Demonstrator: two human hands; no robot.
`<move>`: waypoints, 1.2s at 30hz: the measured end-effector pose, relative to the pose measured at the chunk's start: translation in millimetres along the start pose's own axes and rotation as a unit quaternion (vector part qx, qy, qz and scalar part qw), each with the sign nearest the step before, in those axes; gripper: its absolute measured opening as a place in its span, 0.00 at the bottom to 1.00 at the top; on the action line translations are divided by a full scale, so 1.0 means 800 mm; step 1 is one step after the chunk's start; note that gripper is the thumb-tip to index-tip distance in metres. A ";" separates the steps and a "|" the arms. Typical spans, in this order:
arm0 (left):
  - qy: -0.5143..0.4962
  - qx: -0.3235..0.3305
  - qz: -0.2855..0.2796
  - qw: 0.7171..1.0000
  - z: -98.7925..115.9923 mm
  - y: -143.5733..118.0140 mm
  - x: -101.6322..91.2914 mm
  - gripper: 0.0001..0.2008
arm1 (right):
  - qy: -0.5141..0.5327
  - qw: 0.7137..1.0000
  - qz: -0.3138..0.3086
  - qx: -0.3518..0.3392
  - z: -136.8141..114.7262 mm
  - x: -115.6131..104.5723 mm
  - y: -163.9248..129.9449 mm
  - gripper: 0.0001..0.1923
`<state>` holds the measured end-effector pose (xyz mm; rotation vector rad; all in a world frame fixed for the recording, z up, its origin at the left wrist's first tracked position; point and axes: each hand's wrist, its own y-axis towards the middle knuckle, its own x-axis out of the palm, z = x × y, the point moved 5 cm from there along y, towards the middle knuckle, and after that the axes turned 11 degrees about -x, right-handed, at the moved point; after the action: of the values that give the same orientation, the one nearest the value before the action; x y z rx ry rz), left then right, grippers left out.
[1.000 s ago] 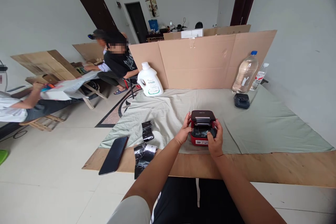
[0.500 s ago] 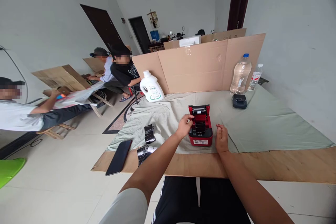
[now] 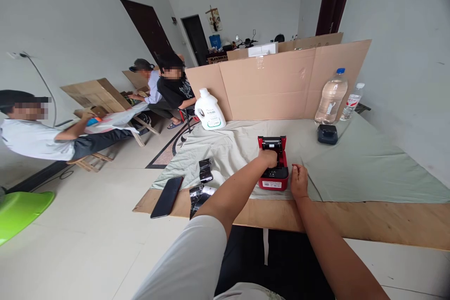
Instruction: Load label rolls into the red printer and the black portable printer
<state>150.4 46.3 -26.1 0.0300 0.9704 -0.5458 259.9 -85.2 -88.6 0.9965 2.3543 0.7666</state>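
Note:
A small red and black label printer (image 3: 273, 183) stands on the cloth in front of me with its lid (image 3: 272, 142) raised. My left hand (image 3: 268, 158) reaches into the open compartment from the left, knuckles up. Its fingers are down inside and hidden, so what they touch does not show. Close by the printer's right side rests my right hand (image 3: 299, 180), on its edge, the fingers loosely bent and nothing in them. Black label strips (image 3: 206, 170) lie to the left, with more crumpled strips (image 3: 197, 197) partly behind my left forearm.
A dark phone (image 3: 167, 197) lies near the table's front left edge. Behind stand a white detergent jug (image 3: 210, 111), a cardboard panel (image 3: 267, 86), a large bottle (image 3: 330, 98), a smaller bottle (image 3: 351, 103) and a black device (image 3: 327, 134). Several people sit at the left.
My left hand has moved from the printer's left rim into its compartment, covering the black roll seen there earlier. My right hand stays beside the printer. The whole view has shifted slightly.

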 end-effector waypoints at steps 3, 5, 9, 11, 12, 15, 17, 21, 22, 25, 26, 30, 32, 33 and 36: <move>0.015 -0.013 -0.006 1.000 0.003 -0.014 -0.011 0.15 | -0.005 1.000 0.000 0.007 0.000 0.000 0.000 0.26; 0.016 -0.017 -0.018 1.000 0.006 -0.030 -0.022 0.19 | -0.010 1.000 -0.003 0.012 0.001 0.000 0.000 0.27; -0.056 0.068 -0.074 0.993 0.011 -0.077 -0.058 0.23 | -0.017 0.999 -0.016 0.026 0.003 -0.002 0.000 0.29; -0.120 0.117 -0.113 0.979 0.005 -0.106 -0.087 0.21 | -0.017 0.999 -0.024 0.033 0.005 -0.002 0.000 0.29; -0.143 0.121 -0.136 0.973 -0.004 -0.121 -0.103 0.21 | -0.016 0.999 -0.028 0.036 0.007 -0.002 0.000 0.29; -0.147 0.054 -0.208 0.966 -0.050 -0.164 -0.143 0.19 | -0.015 0.998 -0.039 0.037 0.009 -0.001 0.000 0.29; -0.112 -0.012 -0.219 0.969 -0.090 -0.189 -0.161 0.18 | -0.020 0.998 -0.041 0.034 0.010 0.001 0.001 0.29; -0.030 -0.087 -0.162 0.982 -0.162 -0.219 -0.164 0.19 | -0.027 0.999 -0.038 0.025 0.009 0.004 0.000 0.29; -0.011 -0.093 -0.139 0.986 -0.176 -0.222 -0.158 0.19 | -0.028 0.999 -0.039 0.024 0.008 0.004 0.000 0.28; 0.033 -0.089 -0.074 0.993 -0.201 -0.224 -0.136 0.19 | -0.030 0.998 -0.044 0.025 0.008 0.005 0.000 0.28; 0.042 -0.081 -0.061 0.994 -0.204 -0.223 -0.129 0.18 | -0.031 0.998 -0.045 0.027 0.008 0.004 0.000 0.28; 0.051 -0.067 -0.027 0.996 -0.209 -0.207 -0.126 0.20 | -0.029 0.998 -0.045 0.035 0.010 0.002 0.000 0.28; 0.053 -0.090 0.007 0.995 -0.217 -0.194 -0.147 0.21 | -0.026 0.998 -0.045 0.035 0.010 0.002 0.000 0.28; 0.061 -0.113 0.025 0.991 -0.223 -0.188 -0.163 0.22 | -0.026 0.998 -0.045 0.035 0.010 0.001 0.000 0.28; 0.112 -0.217 0.051 0.968 -0.256 -0.176 -0.214 0.22 | -0.027 0.998 -0.044 0.040 0.010 0.001 0.000 0.27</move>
<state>-147.7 51.6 20.9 -0.2549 1.2855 -0.2286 264.5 -81.9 -94.9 0.9262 2.3814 0.6104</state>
